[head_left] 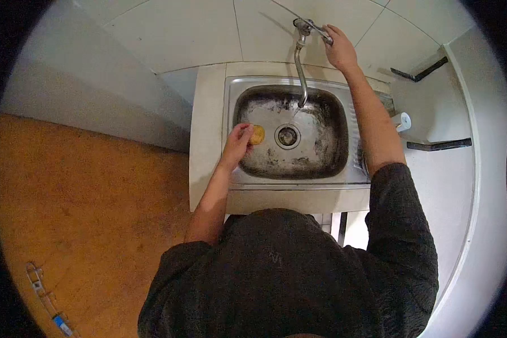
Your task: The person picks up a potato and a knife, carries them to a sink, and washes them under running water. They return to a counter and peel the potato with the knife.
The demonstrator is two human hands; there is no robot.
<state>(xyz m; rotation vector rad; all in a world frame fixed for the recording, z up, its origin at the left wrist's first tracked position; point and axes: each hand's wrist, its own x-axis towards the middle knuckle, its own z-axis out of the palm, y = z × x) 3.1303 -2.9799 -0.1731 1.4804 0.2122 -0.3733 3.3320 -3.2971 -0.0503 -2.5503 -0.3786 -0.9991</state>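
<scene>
My left hand (238, 146) is closed on a yellow sponge (257, 135), held over the left side of the stained metal sink (270, 160). Up at the wall, my right hand (340, 49) grips the end of the faucet handle (320, 31). From the faucet, a curved metal spout (300, 70) hangs down over the basin, a little behind the round drain (288, 136). Whether water runs from it is hard to make out.
A pale counter (208, 112) surrounds the sink. Beyond my right forearm stands a white cylindrical item (401, 121), partly hidden. Black brackets (439, 145) are on the right. A cable with a blue-and-white piece (61, 323) lies on the brown floor (96, 214).
</scene>
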